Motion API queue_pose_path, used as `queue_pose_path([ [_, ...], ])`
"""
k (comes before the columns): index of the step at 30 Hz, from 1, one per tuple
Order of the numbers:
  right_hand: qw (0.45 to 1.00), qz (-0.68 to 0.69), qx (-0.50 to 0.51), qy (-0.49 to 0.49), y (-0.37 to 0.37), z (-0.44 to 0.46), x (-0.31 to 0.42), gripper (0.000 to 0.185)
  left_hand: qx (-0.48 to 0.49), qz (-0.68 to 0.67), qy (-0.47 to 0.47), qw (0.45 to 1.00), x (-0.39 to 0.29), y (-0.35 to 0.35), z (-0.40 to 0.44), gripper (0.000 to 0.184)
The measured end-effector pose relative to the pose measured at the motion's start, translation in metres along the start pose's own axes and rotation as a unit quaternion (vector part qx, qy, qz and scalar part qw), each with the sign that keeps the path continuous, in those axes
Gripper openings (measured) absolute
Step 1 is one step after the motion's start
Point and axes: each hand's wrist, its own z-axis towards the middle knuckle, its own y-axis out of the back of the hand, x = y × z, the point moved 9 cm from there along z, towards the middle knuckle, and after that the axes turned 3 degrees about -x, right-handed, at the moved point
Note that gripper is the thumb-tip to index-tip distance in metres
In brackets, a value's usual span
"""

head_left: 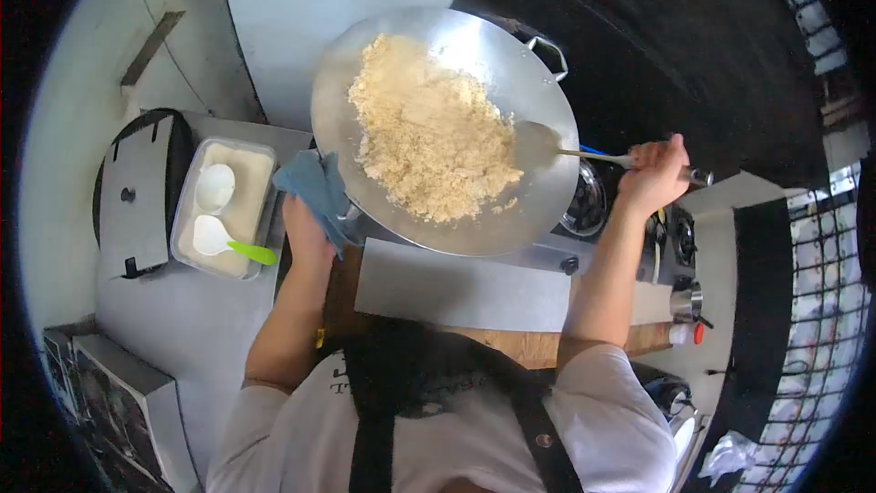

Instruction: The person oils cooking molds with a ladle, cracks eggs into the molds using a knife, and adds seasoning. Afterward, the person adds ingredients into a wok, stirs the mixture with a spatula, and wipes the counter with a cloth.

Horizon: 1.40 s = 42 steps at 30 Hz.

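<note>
right hand closed round the spatula; left hand clamped on the blue cloth at the wok's side. pale grains heaped inside, blade beside them. best: cloth between skin and metal, wok braced, blade low under the heap, strokes short of the rim.

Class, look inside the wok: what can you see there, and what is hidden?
A heap of pale, crumbly food lies in the wok, with the spatula's blade beside it. The wok's surface under the heap is covered.
</note>
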Motion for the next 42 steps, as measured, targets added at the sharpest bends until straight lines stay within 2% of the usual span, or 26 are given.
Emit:
queue_pose_path([
  [1,0.999,0.020,0.003,-0.028,0.016,0.032,-0.034,0.037,0.010,0.010,0.005,1.000,-0.003,-0.006,-0.005,0.036],
  [3,0.995,-0.063,-0.066,-0.029,0.035,0.058,-0.090,0.036,0.015,0.015,0.009,1.000,-0.002,-0.006,-0.007,0.036],
  [4,0.979,-0.110,-0.140,-0.094,0.035,0.048,-0.112,0.031,0.011,0.030,-0.004,0.999,-0.002,-0.003,-0.006,0.036],
  [5,0.967,-0.106,-0.167,-0.159,0.048,0.046,-0.170,0.025,0.010,0.047,-0.016,0.999,-0.003,-0.002,-0.005,0.035],
  [6,0.953,0.092,-0.158,-0.241,0.046,0.030,-0.232,0.021,0.011,0.047,-0.015,0.999,-0.002,-0.002,-0.005,0.035],
  [7,0.916,-0.040,-0.252,-0.309,0.042,0.006,-0.249,0.019,0.014,0.041,-0.017,0.999,-0.001,-0.004,-0.005,0.035],
  [8,0.937,0.046,-0.193,-0.287,0.018,-0.001,-0.242,0.026,0.015,0.033,-0.021,0.999,-0.001,-0.007,-0.004,0.034],
  [10,0.975,0.095,-0.013,-0.200,-0.055,-0.026,-0.167,0.026,-0.009,0.053,-0.013,0.998,-0.003,-0.006,0.000,0.034],
  [12,0.960,0.150,0.175,-0.159,-0.107,-0.066,-0.090,0.031,-0.038,0.075,0.007,0.996,-0.003,-0.004,-0.008,0.033],
  [14,0.973,0.114,0.196,-0.037,-0.110,-0.062,-0.040,0.033,-0.044,0.063,0.000,0.997,-0.011,-0.011,-0.011,0.032],
  [15,0.973,0.144,0.182,-0.002,-0.105,-0.039,-0.037,0.035,-0.045,0.061,-0.005,0.997,-0.011,-0.007,-0.008,0.032],
  [17,0.972,0.159,0.149,-0.092,-0.101,0.014,-0.064,0.038,-0.034,0.106,0.017,0.994,-0.008,0.001,-0.001,0.036],
  [20,0.984,0.075,0.073,-0.142,-0.080,0.080,-0.158,0.037,-0.051,0.106,0.013,0.993,-0.009,0.003,0.001,0.037],
  [22,0.961,0.108,-0.019,-0.253,-0.069,0.085,-0.247,0.036,-0.037,0.103,0.007,0.994,-0.008,0.008,0.005,0.037],
  [24,0.934,0.108,-0.039,-0.338,-0.089,0.043,-0.307,0.038,-0.023,0.102,0.002,0.994,-0.009,0.006,0.004,0.037],
  [26,0.853,0.263,0.111,-0.437,-0.135,0.008,-0.321,0.039,-0.053,0.103,-0.013,0.993,-0.016,0.003,0.004,0.036],
  [28,0.841,0.271,0.244,-0.400,-0.178,-0.011,-0.238,0.040,-0.060,0.117,-0.001,0.991,-0.022,-0.002,0.005,0.036],
  [29,0.840,0.258,0.353,-0.322,-0.191,-0.025,-0.185,0.040,-0.067,0.128,0.020,0.989,-0.020,-0.001,0.005,0.037],
  [32,0.803,0.284,0.510,-0.122,-0.185,-0.045,-0.071,0.039,-0.056,0.093,0.045,0.993,-0.010,0.011,0.017,0.034],
  [34,0.798,0.337,0.485,-0.124,-0.174,-0.009,-0.067,0.040,-0.061,0.093,0.039,0.993,-0.012,0.006,0.019,0.034],
  [35,0.831,0.317,0.431,-0.151,-0.167,0.018,-0.088,0.040,-0.068,0.093,0.032,0.993,-0.015,0.005,0.019,0.033],
  [38,0.904,0.238,0.289,-0.206,-0.158,0.088,-0.180,0.042,-0.059,0.109,0.003,0.992,-0.019,-0.002,0.019,0.039],
  [40,0.926,0.194,0.156,-0.283,-0.154,0.100,-0.258,0.042,-0.068,0.120,-0.009,0.990,-0.022,-0.003,0.017,0.039],
  [42,0.882,0.231,0.125,-0.391,-0.169,0.079,-0.323,0.037,-0.078,0.133,-0.021,0.988,-0.027,-0.002,0.014,0.039],
])
